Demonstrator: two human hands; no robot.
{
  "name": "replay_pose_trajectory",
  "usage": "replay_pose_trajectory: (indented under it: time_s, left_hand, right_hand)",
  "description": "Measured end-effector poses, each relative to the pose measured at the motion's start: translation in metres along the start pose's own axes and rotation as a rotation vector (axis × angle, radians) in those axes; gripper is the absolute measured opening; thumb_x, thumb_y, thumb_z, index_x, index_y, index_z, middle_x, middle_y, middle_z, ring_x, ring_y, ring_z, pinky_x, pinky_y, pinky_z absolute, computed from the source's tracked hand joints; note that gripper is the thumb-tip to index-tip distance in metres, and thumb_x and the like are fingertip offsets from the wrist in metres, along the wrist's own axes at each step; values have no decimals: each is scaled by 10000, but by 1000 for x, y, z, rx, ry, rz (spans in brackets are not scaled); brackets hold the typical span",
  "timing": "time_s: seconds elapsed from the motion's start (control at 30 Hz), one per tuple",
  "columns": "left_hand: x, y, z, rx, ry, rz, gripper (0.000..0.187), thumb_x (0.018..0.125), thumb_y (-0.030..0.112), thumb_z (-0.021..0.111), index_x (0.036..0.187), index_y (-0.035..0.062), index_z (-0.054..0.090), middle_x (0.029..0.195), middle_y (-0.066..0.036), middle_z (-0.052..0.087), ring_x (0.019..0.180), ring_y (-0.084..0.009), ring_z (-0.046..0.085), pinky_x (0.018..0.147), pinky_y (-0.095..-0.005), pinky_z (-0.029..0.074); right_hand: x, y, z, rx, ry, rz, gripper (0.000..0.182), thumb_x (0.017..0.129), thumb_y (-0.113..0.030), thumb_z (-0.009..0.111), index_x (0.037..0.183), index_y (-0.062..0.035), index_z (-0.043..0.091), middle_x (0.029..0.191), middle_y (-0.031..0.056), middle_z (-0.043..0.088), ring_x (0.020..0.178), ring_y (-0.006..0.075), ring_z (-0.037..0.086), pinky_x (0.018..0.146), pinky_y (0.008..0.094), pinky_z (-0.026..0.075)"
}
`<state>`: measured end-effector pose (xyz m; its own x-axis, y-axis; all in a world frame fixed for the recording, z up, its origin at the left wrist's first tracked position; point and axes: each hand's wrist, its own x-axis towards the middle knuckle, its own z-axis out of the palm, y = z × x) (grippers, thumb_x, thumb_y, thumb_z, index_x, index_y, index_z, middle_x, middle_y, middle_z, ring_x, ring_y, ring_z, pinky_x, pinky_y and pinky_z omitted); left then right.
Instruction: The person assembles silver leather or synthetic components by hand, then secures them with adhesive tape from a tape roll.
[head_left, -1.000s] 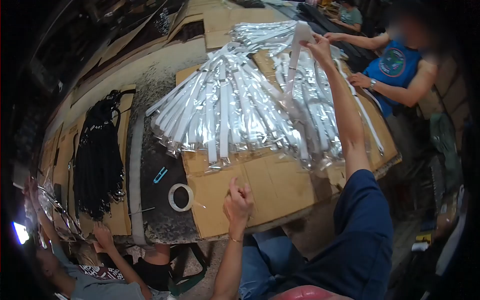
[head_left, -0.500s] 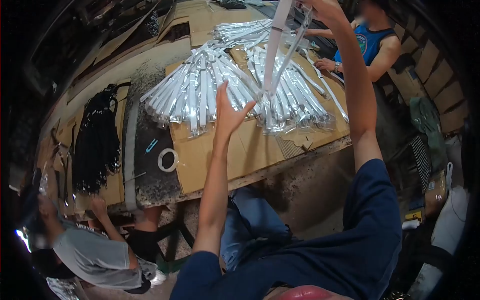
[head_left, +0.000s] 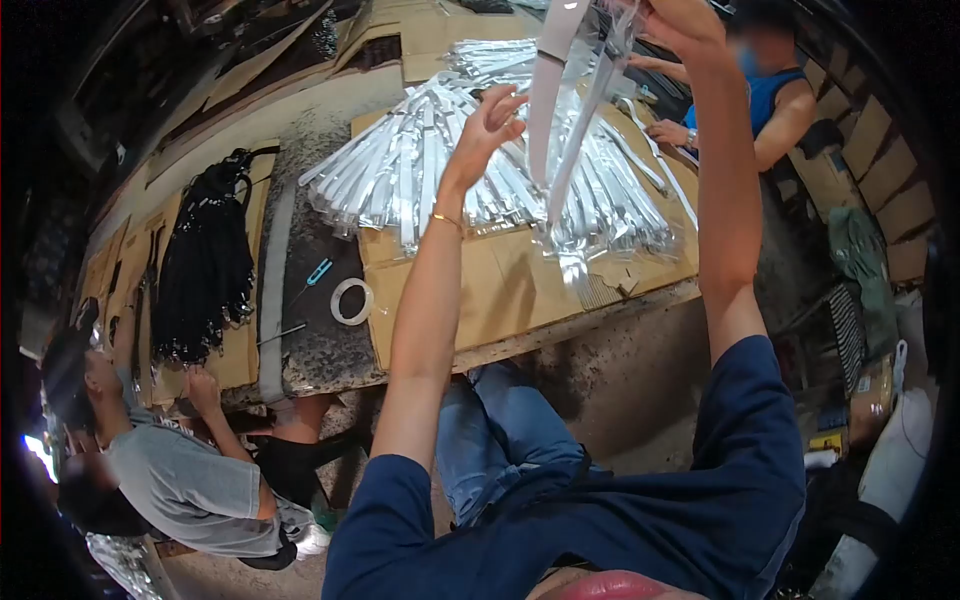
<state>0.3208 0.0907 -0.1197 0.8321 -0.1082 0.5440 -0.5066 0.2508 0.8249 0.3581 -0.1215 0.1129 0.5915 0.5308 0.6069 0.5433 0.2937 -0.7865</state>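
A long, flat white strap in a clear plastic sleeve (head_left: 547,105) hangs in the air from the person's right hand (head_left: 688,28), above the desk (head_left: 325,348) and in front of the fanned-out rows of similar sleeved straps. The right fingers are bent in around the upper part of the sleeve, gripping it, though the picture's top edge cuts off part of the strap. The strap shows two lengths: a broad, matt white one crossed by a narrow dark band near its top, and a slimmer, greyer one slanting beside it, also with a dark mark. The lengths draw together lower down, where the plastic is crinkled and throws bright glints. The person's left hand (head_left: 488,138) is raised just beside the strap, apart from it, its fingers loosely curled and parted, holding nothing. Behind it spreads a fan of shiny, plastic-sleeved white straps (head_left: 405,165), lying on a flat brown cardboard sheet (head_left: 455,310) that covers part of the desk.
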Motion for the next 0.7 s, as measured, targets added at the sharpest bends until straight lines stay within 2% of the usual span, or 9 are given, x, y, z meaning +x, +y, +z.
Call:
replay_pose_trajectory:
  time_s: [0.17, 0.27, 0.37, 0.43, 0.47, 0.57, 0.6, 0.67, 0.7]
  left_hand:
    - [-16, 8, 5, 79, -406, -191, 612, 826, 347, 725, 1318, 38, 531, 1211, -102, 644, 1141, -179, 570, 974, -314, 430]
    - [-80, -23, 32, 114, -435, -329, 367, 819, 227, 720, 1147, 67, 672, 1150, -80, 671, 1045, -159, 623, 898, -292, 487]
    - [-131, -65, 44, 95, -184, -400, 367, 793, 214, 739, 1122, 63, 676, 1285, -114, 589, 1177, -240, 563, 981, -367, 450]
    - [-144, -69, 50, 351, 68, -52, 366, 768, 248, 773, 1083, 83, 685, 1418, -145, 456, 1327, -318, 417, 1064, -437, 367]
    - [-143, -75, 51, 413, 74, -20, 384, 744, 296, 802, 1057, 104, 688, 1472, -180, 367, 1396, -355, 296, 1109, -462, 291]
    - [-122, -49, 63, 438, 143, 15, 347, 737, 258, 802, 1017, 84, 693, 1466, -136, 377, 1389, -347, 306, 1130, -472, 242]
    - [-113, -55, 58, 612, 179, 38, 503, 727, 260, 827, 1135, 57, 612, 1463, -175, 358, 1374, -358, 332, 1116, -482, 277]
    - [-93, -67, 59, 385, 286, 83, 619, 717, 233, 841, 1214, 38, 527, 1450, -198, 363, 1355, -358, 362, 1086, -477, 326]
    - [-85, -65, 61, 159, 401, 120, 740, 707, 205, 855, 1293, 20, 443, 1437, -221, 368, 1336, -357, 392, 1057, -473, 374]
  right_hand:
    - [6, -30, 12, 14, 27, -12, 190, 866, -50, 698, 1016, 47, 633, 948, 91, 664, 820, 149, 627, 704, 253, 501]
    - [43, 12, -33, 206, -232, 73, 155, 912, -58, 637, 1020, 49, 605, 900, 79, 632, 718, 137, 561, 611, 245, 445]
    - [36, 60, -32, 434, -291, 178, 138, 932, -75, 615, 1008, 38, 588, 850, 56, 602, 684, 123, 529, 582, 235, 418]
    - [31, 71, -27, 625, -226, 302, 124, 941, -98, 611, 982, 14, 578, 808, 31, 571, 672, 105, 509, 578, 221, 409]
    - [29, 74, -16, 453, 60, 334, 122, 930, -103, 634, 964, 1, 577, 800, 25, 569, 677, 100, 509, 584, 227, 412]
    - [31, 87, -32, 357, -111, 240, 232, 876, -80, 700, 1033, 24, 563, 881, 69, 603, 786, 153, 596, 683, 233, 484]
    - [23, 74, -15, 352, -103, 238, 232, 876, -80, 700, 1033, 24, 563, 881, 69, 603, 786, 153, 596, 683, 233, 484]
    - [7, 44, 18, 393, 309, 95, 449, 824, -48, 747, 1174, 49, 484, 1017, 128, 605, 934, 231, 632, 830, 292, 529]
    - [3, 30, 21, 388, 312, 88, 449, 824, -48, 747, 1174, 49, 484, 1017, 128, 605, 934, 231, 632, 830, 292, 529]
